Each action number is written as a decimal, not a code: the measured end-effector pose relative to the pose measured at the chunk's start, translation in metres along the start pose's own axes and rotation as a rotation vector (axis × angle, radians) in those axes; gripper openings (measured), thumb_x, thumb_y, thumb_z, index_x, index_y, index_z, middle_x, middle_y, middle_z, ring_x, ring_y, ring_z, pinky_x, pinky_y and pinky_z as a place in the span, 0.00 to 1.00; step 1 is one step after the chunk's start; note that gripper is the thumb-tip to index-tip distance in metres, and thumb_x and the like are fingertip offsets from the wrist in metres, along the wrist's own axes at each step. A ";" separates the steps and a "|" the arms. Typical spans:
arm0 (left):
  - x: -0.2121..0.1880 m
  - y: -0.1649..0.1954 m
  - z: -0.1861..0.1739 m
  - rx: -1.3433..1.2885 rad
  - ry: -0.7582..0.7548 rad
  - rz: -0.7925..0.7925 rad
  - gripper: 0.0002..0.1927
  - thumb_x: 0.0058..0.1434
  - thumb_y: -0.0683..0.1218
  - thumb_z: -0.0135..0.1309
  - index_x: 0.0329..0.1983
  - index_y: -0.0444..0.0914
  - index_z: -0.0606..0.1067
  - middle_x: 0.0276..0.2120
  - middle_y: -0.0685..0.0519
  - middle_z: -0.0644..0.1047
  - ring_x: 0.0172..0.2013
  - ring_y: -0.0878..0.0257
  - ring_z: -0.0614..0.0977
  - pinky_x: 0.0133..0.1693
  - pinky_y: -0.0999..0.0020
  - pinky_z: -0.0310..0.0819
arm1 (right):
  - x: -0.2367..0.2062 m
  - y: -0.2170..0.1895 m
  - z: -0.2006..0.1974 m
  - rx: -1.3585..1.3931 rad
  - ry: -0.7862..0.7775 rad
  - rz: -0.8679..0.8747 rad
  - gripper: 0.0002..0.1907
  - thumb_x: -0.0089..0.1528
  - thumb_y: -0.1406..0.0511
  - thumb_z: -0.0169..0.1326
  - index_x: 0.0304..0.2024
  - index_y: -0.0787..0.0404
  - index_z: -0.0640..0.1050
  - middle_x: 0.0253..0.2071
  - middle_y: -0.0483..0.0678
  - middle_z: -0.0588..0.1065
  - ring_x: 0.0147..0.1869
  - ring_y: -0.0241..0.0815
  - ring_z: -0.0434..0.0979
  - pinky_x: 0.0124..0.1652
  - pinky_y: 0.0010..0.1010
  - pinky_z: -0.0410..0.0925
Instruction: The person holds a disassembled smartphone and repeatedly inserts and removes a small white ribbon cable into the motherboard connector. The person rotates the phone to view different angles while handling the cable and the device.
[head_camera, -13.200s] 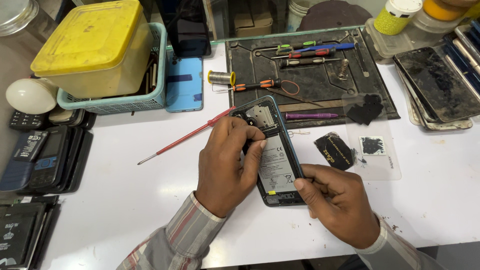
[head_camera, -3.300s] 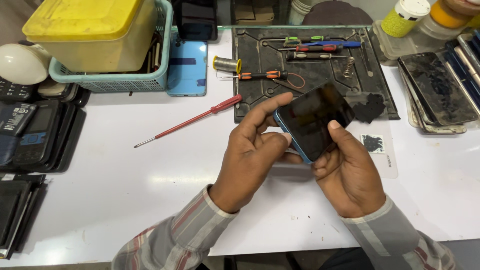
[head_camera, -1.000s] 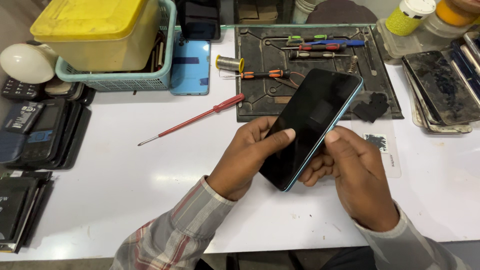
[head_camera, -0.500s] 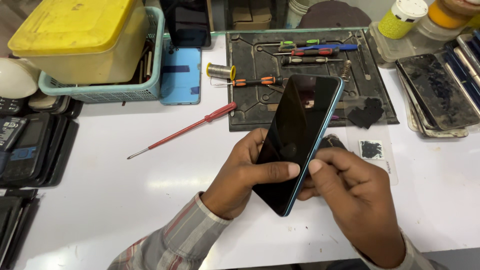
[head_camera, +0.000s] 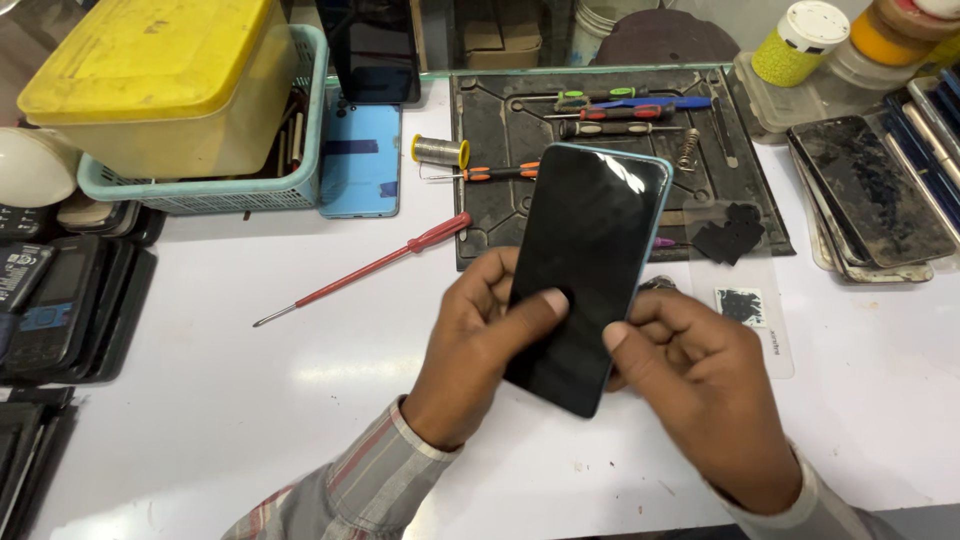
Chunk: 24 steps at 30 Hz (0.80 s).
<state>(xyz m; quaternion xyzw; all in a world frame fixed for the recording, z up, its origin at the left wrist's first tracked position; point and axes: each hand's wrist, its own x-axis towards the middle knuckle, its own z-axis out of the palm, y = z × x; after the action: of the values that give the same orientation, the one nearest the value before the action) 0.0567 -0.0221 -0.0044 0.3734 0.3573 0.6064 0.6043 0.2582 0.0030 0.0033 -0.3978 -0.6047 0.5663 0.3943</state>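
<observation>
Two hands grip one smartphone (head_camera: 590, 270), dark screen up and tilted above the white table (head_camera: 250, 400). The left hand (head_camera: 480, 350) curls around its left edge, thumb pressed flat on the glass; the right hand (head_camera: 700, 390) pinches the lower right edge, thumb on the rim. Just behind the phone lies a dark work mat (head_camera: 500, 215) carrying small screwdrivers. A red screwdriver (head_camera: 370, 268) rests to the left on the table, with a teal basket (head_camera: 200, 190) holding a yellow box (head_camera: 160, 80) farther back.
</observation>
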 end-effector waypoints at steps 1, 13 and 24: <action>0.001 -0.001 -0.001 -0.025 0.023 0.020 0.15 0.69 0.41 0.53 0.55 0.27 0.74 0.41 0.48 0.81 0.40 0.66 0.81 0.46 0.71 0.76 | 0.002 0.002 -0.002 0.019 0.017 0.007 0.08 0.64 0.72 0.54 0.41 0.74 0.77 0.32 0.49 0.80 0.33 0.33 0.81 0.36 0.24 0.77; 0.004 0.004 -0.005 0.058 0.044 0.038 0.16 0.68 0.42 0.51 0.56 0.30 0.75 0.37 0.48 0.83 0.35 0.63 0.86 0.36 0.69 0.86 | 0.025 0.014 -0.012 0.256 0.101 0.187 0.13 0.68 0.66 0.44 0.46 0.68 0.77 0.34 0.46 0.77 0.36 0.34 0.75 0.37 0.28 0.69; -0.001 0.004 0.000 0.013 -0.014 0.095 0.10 0.63 0.36 0.58 0.47 0.29 0.73 0.38 0.47 0.81 0.33 0.64 0.85 0.33 0.73 0.83 | 0.022 0.020 -0.004 0.245 -0.106 0.228 0.22 0.67 0.57 0.45 0.53 0.68 0.75 0.41 0.49 0.78 0.44 0.37 0.75 0.44 0.29 0.67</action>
<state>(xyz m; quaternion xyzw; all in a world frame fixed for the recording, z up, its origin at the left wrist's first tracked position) 0.0553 -0.0229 -0.0008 0.3982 0.3387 0.6296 0.5748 0.2543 0.0254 -0.0162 -0.3824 -0.5018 0.6971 0.3406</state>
